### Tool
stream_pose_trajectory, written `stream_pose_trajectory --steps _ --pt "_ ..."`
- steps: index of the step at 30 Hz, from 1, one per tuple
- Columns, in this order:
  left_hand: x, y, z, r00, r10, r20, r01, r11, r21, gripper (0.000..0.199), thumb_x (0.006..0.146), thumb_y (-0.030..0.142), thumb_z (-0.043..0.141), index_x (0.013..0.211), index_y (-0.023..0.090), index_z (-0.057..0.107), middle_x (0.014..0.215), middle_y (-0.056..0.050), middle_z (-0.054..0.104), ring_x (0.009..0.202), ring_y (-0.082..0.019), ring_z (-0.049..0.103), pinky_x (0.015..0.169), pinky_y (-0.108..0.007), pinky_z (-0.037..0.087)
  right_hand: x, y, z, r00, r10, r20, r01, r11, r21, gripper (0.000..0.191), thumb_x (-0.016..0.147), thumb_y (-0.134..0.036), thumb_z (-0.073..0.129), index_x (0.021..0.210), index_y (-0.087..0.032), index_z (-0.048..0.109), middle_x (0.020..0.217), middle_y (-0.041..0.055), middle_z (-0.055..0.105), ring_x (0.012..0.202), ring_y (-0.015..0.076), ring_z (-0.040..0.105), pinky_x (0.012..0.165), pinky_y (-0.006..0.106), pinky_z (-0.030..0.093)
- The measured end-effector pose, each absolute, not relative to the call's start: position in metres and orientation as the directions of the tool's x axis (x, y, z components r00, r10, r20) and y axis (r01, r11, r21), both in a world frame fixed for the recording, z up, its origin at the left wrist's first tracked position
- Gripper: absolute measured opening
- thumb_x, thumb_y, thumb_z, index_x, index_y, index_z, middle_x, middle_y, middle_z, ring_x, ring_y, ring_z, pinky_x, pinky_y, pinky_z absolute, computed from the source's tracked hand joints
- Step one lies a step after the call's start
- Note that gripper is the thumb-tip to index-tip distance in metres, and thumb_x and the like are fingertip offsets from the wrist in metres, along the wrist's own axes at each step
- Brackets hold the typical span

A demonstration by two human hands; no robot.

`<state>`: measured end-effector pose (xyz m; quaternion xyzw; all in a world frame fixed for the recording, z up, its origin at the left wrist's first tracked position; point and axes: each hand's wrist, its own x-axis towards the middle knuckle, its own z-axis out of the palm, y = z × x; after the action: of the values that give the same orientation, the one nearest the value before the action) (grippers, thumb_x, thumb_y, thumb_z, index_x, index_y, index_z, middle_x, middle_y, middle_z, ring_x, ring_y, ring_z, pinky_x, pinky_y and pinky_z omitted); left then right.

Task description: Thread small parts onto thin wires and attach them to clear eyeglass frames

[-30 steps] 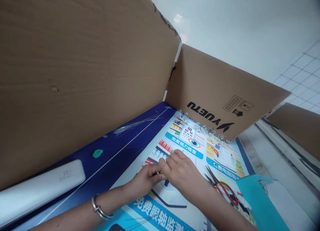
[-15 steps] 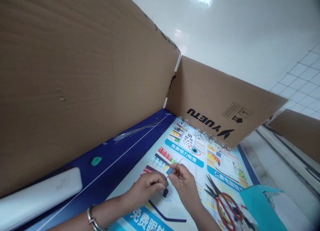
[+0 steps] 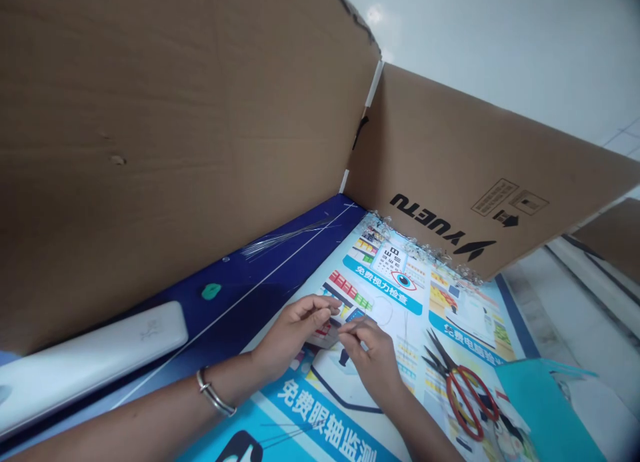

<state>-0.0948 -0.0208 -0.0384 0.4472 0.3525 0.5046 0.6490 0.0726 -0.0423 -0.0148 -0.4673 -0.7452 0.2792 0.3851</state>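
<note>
Backdrop: cardboard panels (image 3: 150, 149) standing upper left and upper right.
Surface: printed poster (image 3: 453, 315) lying lower centre.
Loose items: wire bundle (image 3: 285, 242) lying upper centre; red-handled scissors (image 3: 463, 399) lying lower right.
Hands: left hand (image 3: 295, 332) curling its fingers, grip unclear; right hand (image 3: 373, 355) pinching its fingers together on a thin wire (image 3: 351, 325) between both hands, above the poster.

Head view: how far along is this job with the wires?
Done: the cardboard panels stand joined by white tape. In hand: the right hand pinches a thin wire by a small blue piece, with the left hand beside it. Left: a bundle of thin wires lies on the dark blue board.
</note>
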Motion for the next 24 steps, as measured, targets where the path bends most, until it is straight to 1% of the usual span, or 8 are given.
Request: stream_pose_trajectory --steps 5,8,10,12,14,18,24 --pt "-0.091 -0.019 -0.047 0.216 0.974 -0.072 -0.384 0.153 0.911 0.017 0.079 0.032 0.058 0.087 0.018 0.062 0.098 -0.004 0.062 0.086 -0.015 0.057 0.072 -0.024 0.044 0.073 -0.040 -0.029 -0.280 0.902 0.328 0.490 0.428 -0.759 0.014 0.083 -0.018 0.053 0.073 -0.019 0.063 0.081 0.0022 0.063 0.079 0.0134 0.058 0.071 0.025 0.046" --pt "-0.088 -0.020 -0.049 0.237 0.966 -0.103 -0.421 0.197 0.885 0.017 0.079 0.031 0.059 0.088 0.018 0.061 0.094 -0.003 0.062 0.078 -0.012 0.056 0.068 -0.022 0.043 0.073 -0.040 -0.035 -0.303 0.902 0.307 0.500 0.425 -0.755 0.015 0.083 -0.017 0.052 0.071 -0.019 0.062 0.078 0.0022 0.063 0.077 0.0132 0.059 0.070 0.026 0.046" --pt "-0.086 -0.022 -0.050 0.266 0.957 -0.114 -0.450 0.228 0.863 0.017 0.078 0.031 0.059 0.088 0.017 0.061 0.092 -0.003 0.062 0.075 -0.012 0.055 0.068 -0.023 0.043 0.072 -0.039 -0.040 -0.309 0.903 0.297 0.499 0.420 -0.758 0.018 0.083 -0.017 0.052 0.067 -0.019 0.061 0.076 0.0018 0.064 0.075 0.0130 0.059 0.069 0.025 0.047" --pt "-0.084 -0.024 -0.051 0.304 0.943 -0.133 -0.469 0.269 0.841 0.017 0.078 0.031 0.060 0.088 0.017 0.061 0.092 -0.004 0.062 0.076 -0.012 0.056 0.070 -0.024 0.044 0.071 -0.038 -0.043 -0.296 0.903 0.310 0.491 0.422 -0.762 0.020 0.083 -0.018 0.052 0.064 -0.019 0.060 0.077 0.0014 0.065 0.076 0.0130 0.060 0.069 0.026 0.047" --pt "-0.083 -0.026 -0.052 0.330 0.932 -0.150 -0.478 0.302 0.825 0.016 0.078 0.031 0.060 0.087 0.018 0.061 0.096 -0.004 0.061 0.081 -0.013 0.056 0.073 -0.025 0.044 0.070 -0.038 -0.046 -0.286 0.902 0.324 0.480 0.427 -0.766 0.020 0.082 -0.018 0.053 0.064 -0.020 0.061 0.077 0.0011 0.065 0.077 0.0130 0.060 0.070 0.025 0.048" --pt "-0.081 -0.028 -0.055 0.333 0.935 -0.121 -0.498 0.283 0.820 0.012 0.078 0.028 0.061 0.081 0.017 0.062 0.105 -0.005 0.057 0.090 -0.015 0.055 0.082 -0.028 0.042 0.069 -0.039 -0.047 -0.291 0.906 0.307 0.469 0.415 -0.780 0.018 0.082 -0.019 0.054 0.067 -0.020 0.062 0.073 0.0003 0.065 0.073 0.0125 0.060 0.068 0.025 0.048" --pt "-0.080 -0.028 -0.054 0.349 0.932 -0.098 -0.543 0.286 0.789 0.010 0.076 0.026 0.063 0.077 0.016 0.062 0.105 -0.005 0.056 0.095 -0.017 0.053 0.086 -0.031 0.041 0.068 -0.040 -0.049 -0.293 0.905 0.307 0.530 0.421 -0.736 0.019 0.083 -0.023 0.053 0.067 -0.020 0.063 0.071 0.0007 0.064 0.069 0.0129 0.058 0.066 0.024 0.046"
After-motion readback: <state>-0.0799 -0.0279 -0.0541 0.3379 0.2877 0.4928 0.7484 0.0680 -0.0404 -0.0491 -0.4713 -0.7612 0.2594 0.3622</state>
